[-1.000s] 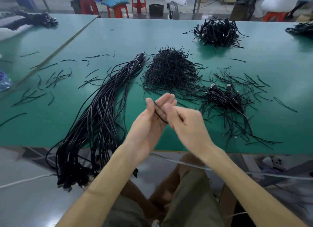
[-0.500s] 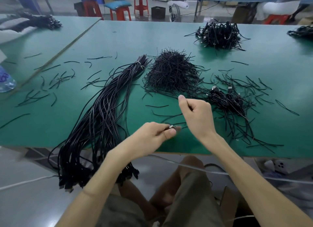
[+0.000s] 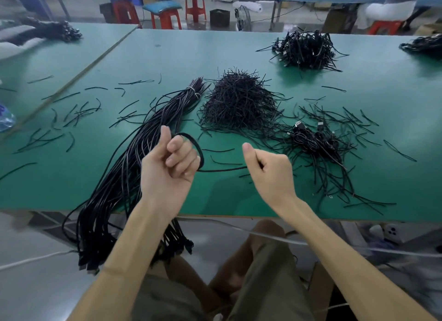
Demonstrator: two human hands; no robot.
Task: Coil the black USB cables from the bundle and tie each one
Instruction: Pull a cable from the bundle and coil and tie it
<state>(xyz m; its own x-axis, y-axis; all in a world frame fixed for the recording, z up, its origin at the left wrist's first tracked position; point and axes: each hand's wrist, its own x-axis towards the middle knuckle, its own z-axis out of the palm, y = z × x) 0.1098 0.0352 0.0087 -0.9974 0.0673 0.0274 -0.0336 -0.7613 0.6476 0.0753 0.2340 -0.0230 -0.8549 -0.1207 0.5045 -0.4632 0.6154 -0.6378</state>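
My left hand (image 3: 171, 161) is raised over the green table (image 3: 239, 50) with its fingers curled round one black USB cable (image 3: 223, 170). The cable loops over the fingers and runs right to my right hand (image 3: 267, 171), which grips it in a fist with the thumb up. A long bundle of black cables (image 3: 124, 167) lies left of my hands, tied near its far end and hanging off the table's near edge. Right of my right hand sits a small heap of coiled, tied cables (image 3: 318, 141).
A mound of black twist ties (image 3: 239, 100) sits behind my hands. Loose ties (image 3: 79, 112) are scattered left and right. Another heap of coiled cables (image 3: 306, 50) lies far right. A water bottle (image 3: 6, 118) stands at the left edge. Red stools (image 3: 167, 17) stand beyond the table.
My left hand has risen from near the table's front edge and now has a loop of cable round its fingers. My right hand has moved right and down, drawing the cable taut.
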